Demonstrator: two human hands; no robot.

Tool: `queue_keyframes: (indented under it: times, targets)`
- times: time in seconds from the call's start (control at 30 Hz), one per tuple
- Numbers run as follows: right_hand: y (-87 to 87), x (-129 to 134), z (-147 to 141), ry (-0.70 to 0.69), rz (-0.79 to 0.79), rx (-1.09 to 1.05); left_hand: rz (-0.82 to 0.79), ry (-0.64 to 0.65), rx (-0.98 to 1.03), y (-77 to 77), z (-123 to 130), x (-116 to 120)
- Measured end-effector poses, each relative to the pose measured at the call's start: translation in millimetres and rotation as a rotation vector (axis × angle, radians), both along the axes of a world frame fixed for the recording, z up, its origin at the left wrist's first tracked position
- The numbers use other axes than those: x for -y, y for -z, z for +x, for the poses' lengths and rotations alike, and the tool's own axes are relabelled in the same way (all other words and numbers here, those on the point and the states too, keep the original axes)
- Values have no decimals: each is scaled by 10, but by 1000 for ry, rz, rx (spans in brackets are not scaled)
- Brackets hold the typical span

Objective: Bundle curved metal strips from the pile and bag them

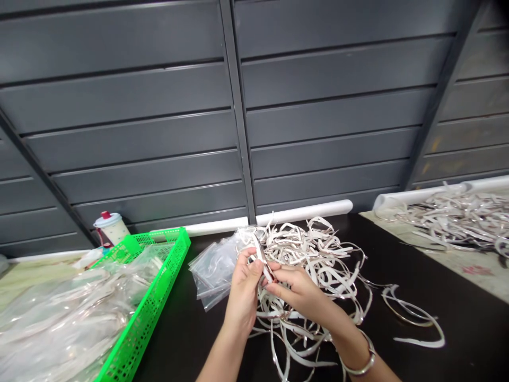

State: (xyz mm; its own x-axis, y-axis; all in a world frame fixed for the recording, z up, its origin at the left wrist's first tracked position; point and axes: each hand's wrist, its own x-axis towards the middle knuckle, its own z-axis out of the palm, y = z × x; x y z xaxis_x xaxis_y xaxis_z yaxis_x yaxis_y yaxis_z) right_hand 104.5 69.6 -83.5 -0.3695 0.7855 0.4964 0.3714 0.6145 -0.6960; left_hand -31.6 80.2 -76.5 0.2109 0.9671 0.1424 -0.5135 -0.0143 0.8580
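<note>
My left hand (244, 286) and my right hand (298, 292) meet in front of me, both pinching a narrow silvery-white strip (262, 260). A tangled heap of similar looped strips (314, 260) lies around and behind my hands on the dark table (401, 313). A transparent plastic bag (212, 270) lies just left of my left hand, its upper part near my fingers. I cannot tell whether that hand grips the bag. A metal bangle (360, 361) circles my right wrist.
A bright green plastic basket (159, 276) at left holds transparent bags (67, 323) with strips inside. Behind it stands a lidded cup (111, 228). Another heap of strips (457, 217) lies at far right. Grey metal panels (131, 106) and a white tube (302, 212) run along the back.
</note>
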Motion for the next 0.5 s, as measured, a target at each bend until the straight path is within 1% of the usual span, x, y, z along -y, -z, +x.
queue_keyframes:
  times: [0.17, 0.33, 0.43, 0.5]
  targets:
    - [16, -10, -17, 56, 99, -9, 29, 14, -48, -44, -13, 37]
    - [37, -15, -40, 92, 167, 8, 38, 16, -98, -15, -17, 5]
    - [21, 5, -57, 99, 165, 30, 64, 30, -175, 15, -19, -26]
    - [-5, 7, -29, 79, 142, 59, 56, 21, -181, 21, -17, -40]
